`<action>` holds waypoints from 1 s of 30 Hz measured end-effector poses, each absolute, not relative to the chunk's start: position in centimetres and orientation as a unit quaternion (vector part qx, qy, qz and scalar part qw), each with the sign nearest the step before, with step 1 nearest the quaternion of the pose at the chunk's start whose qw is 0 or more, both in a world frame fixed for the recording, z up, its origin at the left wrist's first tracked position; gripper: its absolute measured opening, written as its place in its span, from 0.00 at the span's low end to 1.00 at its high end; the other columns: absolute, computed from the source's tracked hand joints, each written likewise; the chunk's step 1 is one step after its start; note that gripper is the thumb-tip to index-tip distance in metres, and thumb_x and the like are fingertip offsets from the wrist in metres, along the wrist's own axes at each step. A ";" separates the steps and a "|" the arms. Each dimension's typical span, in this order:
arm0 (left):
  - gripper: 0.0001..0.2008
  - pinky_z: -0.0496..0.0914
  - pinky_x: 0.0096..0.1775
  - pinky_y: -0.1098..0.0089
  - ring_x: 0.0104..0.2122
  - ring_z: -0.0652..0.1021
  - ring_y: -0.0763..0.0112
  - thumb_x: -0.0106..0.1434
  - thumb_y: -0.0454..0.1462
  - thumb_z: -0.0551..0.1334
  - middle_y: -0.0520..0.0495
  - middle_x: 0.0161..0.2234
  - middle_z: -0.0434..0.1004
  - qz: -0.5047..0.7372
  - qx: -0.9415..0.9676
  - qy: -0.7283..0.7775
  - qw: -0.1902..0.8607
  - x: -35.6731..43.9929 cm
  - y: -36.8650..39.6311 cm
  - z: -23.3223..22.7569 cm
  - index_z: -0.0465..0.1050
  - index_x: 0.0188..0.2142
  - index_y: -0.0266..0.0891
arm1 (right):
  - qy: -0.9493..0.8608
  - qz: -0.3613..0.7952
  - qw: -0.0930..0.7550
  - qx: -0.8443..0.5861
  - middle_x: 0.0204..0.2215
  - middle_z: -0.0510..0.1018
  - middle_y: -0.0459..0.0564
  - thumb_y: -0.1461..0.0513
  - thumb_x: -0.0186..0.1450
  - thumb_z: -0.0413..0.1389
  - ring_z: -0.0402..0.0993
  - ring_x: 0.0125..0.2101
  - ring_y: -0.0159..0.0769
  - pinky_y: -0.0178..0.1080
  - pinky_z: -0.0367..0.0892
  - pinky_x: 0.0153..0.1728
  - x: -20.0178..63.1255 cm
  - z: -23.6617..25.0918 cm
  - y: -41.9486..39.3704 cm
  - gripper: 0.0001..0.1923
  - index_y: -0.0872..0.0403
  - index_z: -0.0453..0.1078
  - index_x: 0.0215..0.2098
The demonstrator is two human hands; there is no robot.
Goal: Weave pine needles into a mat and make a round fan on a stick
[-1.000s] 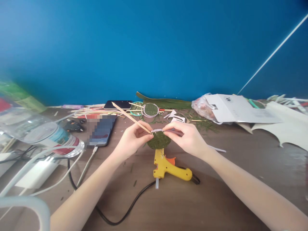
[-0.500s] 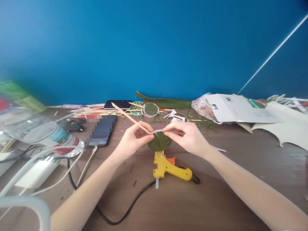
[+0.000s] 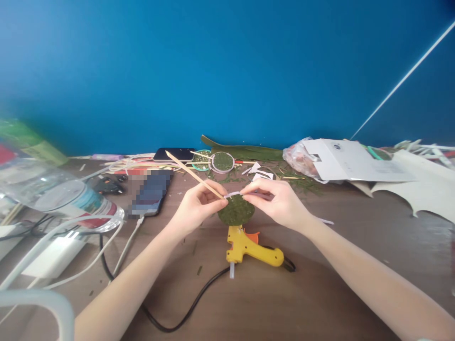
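Now | hands [image 3: 199,206] [image 3: 280,201] pinch green disc [image 3: 236,211] | clear bottle [image 3: 53,194] left

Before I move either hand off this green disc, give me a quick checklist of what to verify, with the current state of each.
1. Left hand grip on the wooden stick and the green disc edge: ok.
2. Right hand pinching the white strip at the disc's top edge: ok.
3. Strip bonded to the disc: cannot tell.
4. Glue gun lying on the table, below the hands: ok.
5. Gun nozzle hot or dripping: cannot tell.
6. Black cord away from both forearms: not ok, it runs under the left one.
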State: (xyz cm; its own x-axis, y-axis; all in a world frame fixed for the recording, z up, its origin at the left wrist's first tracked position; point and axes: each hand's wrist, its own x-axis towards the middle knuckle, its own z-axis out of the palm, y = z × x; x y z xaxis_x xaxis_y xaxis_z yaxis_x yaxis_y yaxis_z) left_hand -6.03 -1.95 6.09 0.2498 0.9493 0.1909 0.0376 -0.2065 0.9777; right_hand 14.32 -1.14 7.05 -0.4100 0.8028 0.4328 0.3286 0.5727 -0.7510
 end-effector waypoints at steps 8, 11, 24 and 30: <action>0.08 0.66 0.28 0.76 0.28 0.72 0.76 0.51 0.37 0.67 0.52 0.27 0.72 0.467 0.621 0.405 0.482 -6.0 -2.0 6.2 0.70 0.28 0.37 | -0.789 0.291 0.407 -0.358 0.28 0.76 0.45 0.64 0.60 0.55 0.71 0.28 0.29 0.32 0.67 0.27 14.3 7.1 -1.2 0.03 0.52 0.71 0.32; 0.08 0.66 0.28 0.76 0.27 0.72 0.75 0.51 0.37 0.67 0.52 0.27 0.73 0.465 0.621 0.410 0.479 -6.0 -2.0 6.3 0.70 0.28 0.37 | -0.786 0.292 0.407 -0.361 0.28 0.76 0.45 0.64 0.60 0.55 0.71 0.28 0.29 0.32 0.67 0.27 14.3 7.1 -1.2 0.03 0.52 0.71 0.32; 0.09 0.65 0.26 0.76 0.25 0.71 0.77 0.49 0.37 0.68 0.52 0.25 0.72 0.463 0.596 0.419 0.505 -5.9 -2.1 6.6 0.70 0.27 0.37 | -0.779 0.309 0.411 -0.358 0.29 0.76 0.45 0.64 0.60 0.56 0.72 0.29 0.29 0.32 0.69 0.29 14.2 7.1 -1.3 0.02 0.52 0.71 0.32; 0.09 0.65 0.26 0.77 0.25 0.71 0.78 0.48 0.37 0.68 0.53 0.25 0.71 0.469 0.581 0.419 0.516 -5.7 -2.2 6.6 0.70 0.27 0.36 | -0.780 0.306 0.411 -0.360 0.28 0.76 0.45 0.64 0.60 0.56 0.72 0.29 0.30 0.32 0.68 0.28 14.2 7.1 -1.2 0.02 0.52 0.71 0.31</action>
State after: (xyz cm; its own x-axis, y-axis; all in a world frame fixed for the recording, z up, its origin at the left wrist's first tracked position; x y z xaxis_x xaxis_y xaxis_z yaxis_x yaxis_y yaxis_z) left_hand -5.71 -2.16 6.58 0.2093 0.9714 0.1118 0.0037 -0.1151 0.9933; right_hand 14.18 -1.25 7.15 -0.4026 0.8133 0.4200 0.3108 0.5531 -0.7730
